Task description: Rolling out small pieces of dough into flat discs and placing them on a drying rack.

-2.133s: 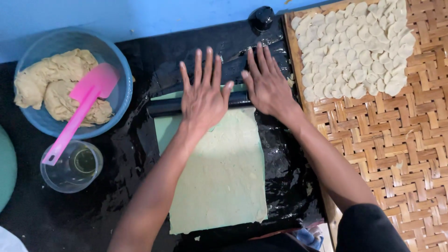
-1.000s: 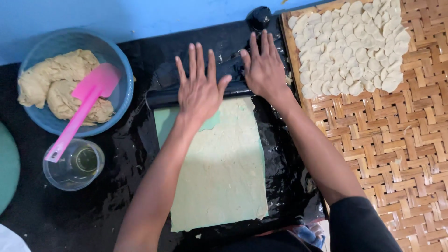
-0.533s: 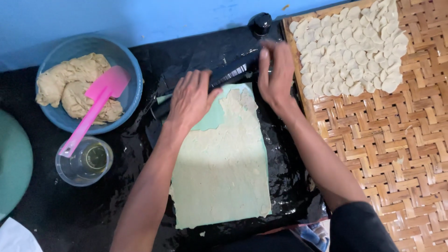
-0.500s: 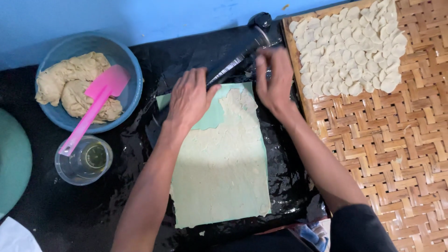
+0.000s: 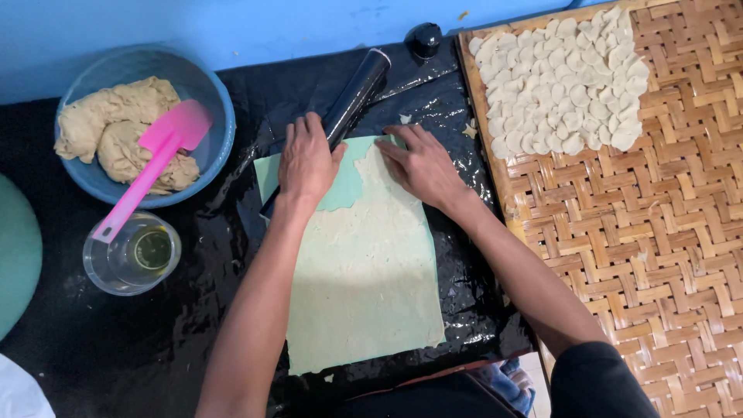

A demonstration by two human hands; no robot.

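Observation:
A thin sheet of pale dough (image 5: 364, 271) lies flattened on a light green mat (image 5: 346, 182) in the middle of a black plastic-covered surface (image 5: 193, 310). A black rolling pin (image 5: 354, 93) lies at an angle across the mat's far left corner. My left hand (image 5: 306, 159) rests on the pin's near end, fingers curled over it. My right hand (image 5: 422, 166) lies flat on the far right edge of the dough sheet, fingers together and pointing left.
A blue bowl (image 5: 213, 101) at the far left holds lumps of dough (image 5: 116, 131) and a pink spatula (image 5: 155, 162). A clear cup of oil (image 5: 135, 255) stands below it. A woven bamboo tray (image 5: 658, 255) at the right carries several small cut dough rounds (image 5: 565, 85). A small black cap (image 5: 424, 35) sits behind.
Both hands rolled the pin away over the dough. The pin then swung from lying crosswise to an angle off the far left corner, and my right hand came off it onto the dough sheet.

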